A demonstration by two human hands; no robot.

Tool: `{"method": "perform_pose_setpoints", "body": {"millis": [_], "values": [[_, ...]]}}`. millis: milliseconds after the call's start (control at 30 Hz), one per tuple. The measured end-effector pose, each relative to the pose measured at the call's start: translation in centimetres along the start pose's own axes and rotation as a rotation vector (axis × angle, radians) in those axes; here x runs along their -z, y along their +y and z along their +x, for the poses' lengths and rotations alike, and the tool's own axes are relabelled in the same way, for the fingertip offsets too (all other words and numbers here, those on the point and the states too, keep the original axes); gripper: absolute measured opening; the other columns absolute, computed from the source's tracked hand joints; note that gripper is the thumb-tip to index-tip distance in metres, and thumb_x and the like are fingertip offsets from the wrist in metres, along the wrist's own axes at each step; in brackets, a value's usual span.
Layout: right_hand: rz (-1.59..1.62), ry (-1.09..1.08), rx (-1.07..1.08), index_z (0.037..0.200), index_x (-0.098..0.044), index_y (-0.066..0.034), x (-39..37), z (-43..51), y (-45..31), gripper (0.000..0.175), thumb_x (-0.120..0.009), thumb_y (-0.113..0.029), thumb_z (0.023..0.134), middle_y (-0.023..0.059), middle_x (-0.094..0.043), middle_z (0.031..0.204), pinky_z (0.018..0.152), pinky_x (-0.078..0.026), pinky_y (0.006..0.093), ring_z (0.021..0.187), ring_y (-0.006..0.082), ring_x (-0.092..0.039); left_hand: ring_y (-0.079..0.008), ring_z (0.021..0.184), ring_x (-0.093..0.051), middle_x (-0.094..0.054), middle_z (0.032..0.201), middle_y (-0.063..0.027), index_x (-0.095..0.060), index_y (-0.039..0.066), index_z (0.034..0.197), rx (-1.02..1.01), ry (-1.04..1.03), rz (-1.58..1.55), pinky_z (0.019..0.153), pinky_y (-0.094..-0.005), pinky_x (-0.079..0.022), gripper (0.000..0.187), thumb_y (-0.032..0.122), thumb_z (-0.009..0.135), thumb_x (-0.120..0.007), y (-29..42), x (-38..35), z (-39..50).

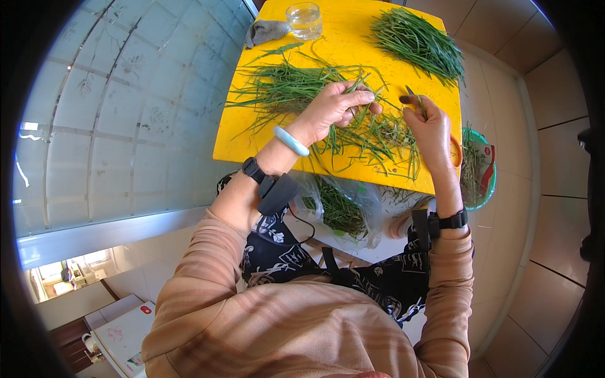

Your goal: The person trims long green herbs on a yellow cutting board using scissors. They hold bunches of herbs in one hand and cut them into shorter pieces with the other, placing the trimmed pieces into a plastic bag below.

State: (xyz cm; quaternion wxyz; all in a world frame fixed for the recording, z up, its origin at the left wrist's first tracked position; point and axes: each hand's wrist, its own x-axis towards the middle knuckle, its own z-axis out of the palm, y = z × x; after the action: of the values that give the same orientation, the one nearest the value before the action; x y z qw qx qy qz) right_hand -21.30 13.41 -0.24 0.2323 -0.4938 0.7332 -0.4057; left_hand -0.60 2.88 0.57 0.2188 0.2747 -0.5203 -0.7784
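Observation:
Over the yellow table (345, 52), my left hand (342, 104) pinches a few thin green grass-like stalks (361, 113). To its right, my right hand (427, 118) has its fingers closed on a green stalk (420, 107); a small dark pointed tip (409, 90) shows by its fingertips, and I cannot tell what it belongs to. A loose heap of long green leaves (283, 87) lies left of and behind my left hand. Short trimmings and dry bits (392, 134) are scattered between and below both hands. A neater bundle of green leaves (420, 45) rests at the far right.
At the table's far left stand a glass of water (304, 21) and a grey cloth (267, 33). An orange ring-shaped rim (455, 152) shows at the right edge. Below are a clear plastic bag of greens (340, 208) and a green basin (491, 184) with plant waste. Frosted glass panels (127, 94) border the left.

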Motion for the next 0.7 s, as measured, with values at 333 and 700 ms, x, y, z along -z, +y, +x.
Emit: {"method": "perform_pose_setpoints", "body": {"millis": [333,700], "values": [[0.815,0.289,-0.11,0.103,-0.075,-0.0024,-0.5,0.6,-1.1,0.017,-0.073,-0.016,0.093,-0.0038,-0.069,0.083,0.061,-0.039,0.0199,0.067,0.002,-0.05,0.0001,0.054,-0.032,-0.045,0.071,0.0094,-0.067,0.007,0.098,0.097,-0.067,0.089,0.046,-0.0183,-0.022,0.021,0.028,0.099,-0.064,0.3,-1.2,-0.3],[1.15,0.464,-0.087,0.087,-0.054,-0.0094,7.1,1.8,2.7,0.022,-0.053,-0.026,0.101,-0.0044,-0.042,0.067,0.044,-0.022,0.0249,0.052,0.0049,-0.034,0.0003,0.055,-0.035,-0.05,0.074,0.0074,-0.064,0.007,0.102,0.049,0.005,0.14,0.048,-0.0176,-0.027,0.018,0.025,0.1,-0.064,-0.8,-0.2,0.3]]}}
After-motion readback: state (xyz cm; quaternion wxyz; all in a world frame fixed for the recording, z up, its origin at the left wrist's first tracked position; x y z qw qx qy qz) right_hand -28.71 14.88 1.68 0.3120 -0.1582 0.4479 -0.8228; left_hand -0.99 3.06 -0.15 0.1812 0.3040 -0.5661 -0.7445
